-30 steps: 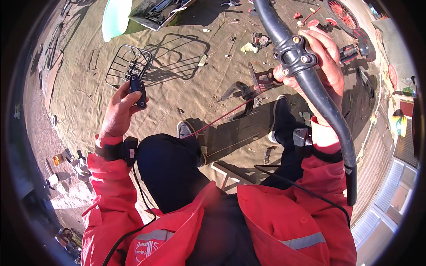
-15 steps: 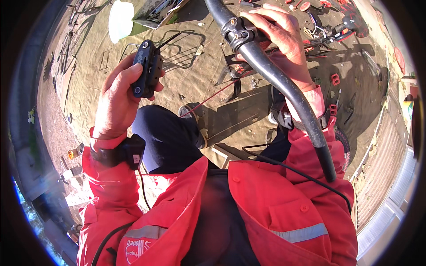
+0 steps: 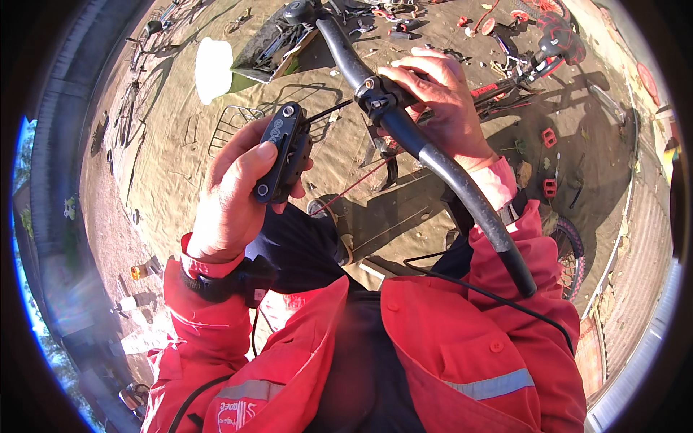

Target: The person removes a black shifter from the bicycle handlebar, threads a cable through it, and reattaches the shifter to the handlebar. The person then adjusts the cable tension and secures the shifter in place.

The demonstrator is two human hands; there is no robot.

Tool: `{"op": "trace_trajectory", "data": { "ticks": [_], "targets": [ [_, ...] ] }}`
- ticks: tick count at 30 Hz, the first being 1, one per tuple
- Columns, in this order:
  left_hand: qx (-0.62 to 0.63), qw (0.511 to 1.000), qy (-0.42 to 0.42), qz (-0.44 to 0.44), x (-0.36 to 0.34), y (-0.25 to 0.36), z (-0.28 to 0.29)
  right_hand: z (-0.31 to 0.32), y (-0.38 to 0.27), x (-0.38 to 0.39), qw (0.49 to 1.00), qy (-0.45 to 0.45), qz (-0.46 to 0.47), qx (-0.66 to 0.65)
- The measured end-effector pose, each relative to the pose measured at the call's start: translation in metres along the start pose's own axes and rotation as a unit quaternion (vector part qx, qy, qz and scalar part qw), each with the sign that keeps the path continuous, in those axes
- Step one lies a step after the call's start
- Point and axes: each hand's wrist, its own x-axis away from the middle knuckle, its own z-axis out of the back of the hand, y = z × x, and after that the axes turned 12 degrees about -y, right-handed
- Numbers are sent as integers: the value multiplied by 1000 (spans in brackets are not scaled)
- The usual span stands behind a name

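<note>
A black folding multi-tool [image 3: 283, 160] is gripped in my left hand [image 3: 232, 193], the thumb along its side. One hex key [image 3: 329, 111] is swung out toward the handlebar clamp [image 3: 378, 101]; its tip is close to the clamp, and I cannot tell whether they touch. My right hand [image 3: 449, 110] is wrapped around the stem behind that clamp, its fingertips partly hidden. Through the clamp runs a curved black handlebar [image 3: 462, 189], which slants from the far middle down to my right sleeve.
A white container [image 3: 214, 71] and a box of tools [image 3: 273, 54] stand at the far left, near a wire rack [image 3: 232, 128]. Red pedals [image 3: 549, 138] and a bicycle wheel [image 3: 572, 260] are at right. A bicycle saddle [image 3: 564, 40] sits farther off. A black cable [image 3: 484, 280] crosses my jacket.
My left hand with the multi-tool has moved right, bringing the hex key close to the clamp. The right hand keeps its grip. The whole view has shifted slightly.
</note>
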Motion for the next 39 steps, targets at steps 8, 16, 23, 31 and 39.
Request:
{"op": "trace_trajectory", "data": {
  "ticks": [8, 16, 23, 31, 39],
  "targets": [
    [-21, 1000, 12, -1, 1, 5, -14, 0, 0, -3, 999, -17, 0, 47],
    [-47, 999, 15, 13, -1, 7, -21, -1, 3, -4, 999, -5, 23, 36],
    [-41, 999, 14, 19, -1, 5, -22, -2, 2, -4, 999, 11, 24, 42],
    [-26, 998, 6, 52, 1, 8, -23, -3, 2, -5, 999, 27, 24, 9],
    [-85, 994, 28, 56, 2, 10, -34, -3, 1, -5, 999, 42, 32, 2]
  ]
}}
